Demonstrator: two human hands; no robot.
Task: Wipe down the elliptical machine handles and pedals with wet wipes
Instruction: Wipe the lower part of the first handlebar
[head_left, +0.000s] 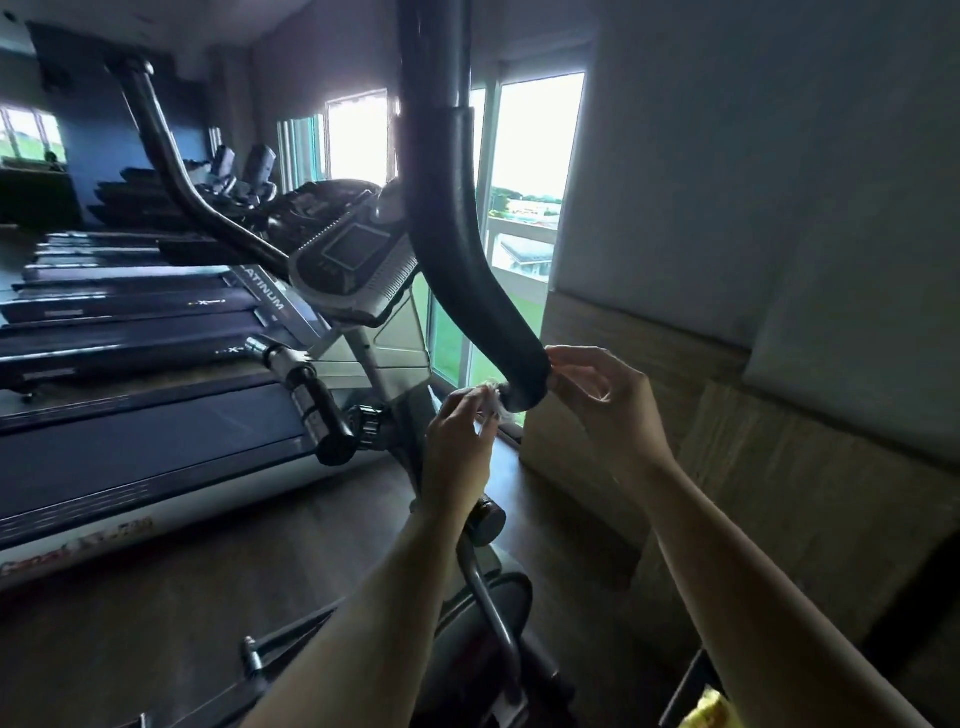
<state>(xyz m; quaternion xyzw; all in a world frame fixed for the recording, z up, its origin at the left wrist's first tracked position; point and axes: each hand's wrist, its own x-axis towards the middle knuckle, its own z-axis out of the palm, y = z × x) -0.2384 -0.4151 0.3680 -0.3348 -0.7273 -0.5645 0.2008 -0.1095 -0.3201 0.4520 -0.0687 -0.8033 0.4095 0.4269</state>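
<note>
The elliptical's right handle (447, 218), a thick black foam-covered bar, curves down to its end cap at the middle of the view. My left hand (460, 447) pinches a crumpled white wet wipe (493, 402) against the lower left of that end. My right hand (608, 410) sits just right of the handle end, fingers curled, its fingertips touching the cap; whether it also pinches an edge of the wipe is unclear. The other handle (171, 171) rises at the left. The console (358, 270) sits between them. The pedals are not visible.
A short black fixed grip (322, 410) juts out left of my hands. Treadmills (135, 353) line the left side. A wall with wood panelling (727, 467) stands close on the right, windows (530, 171) behind. A yellow packet (709, 709) shows at the bottom right.
</note>
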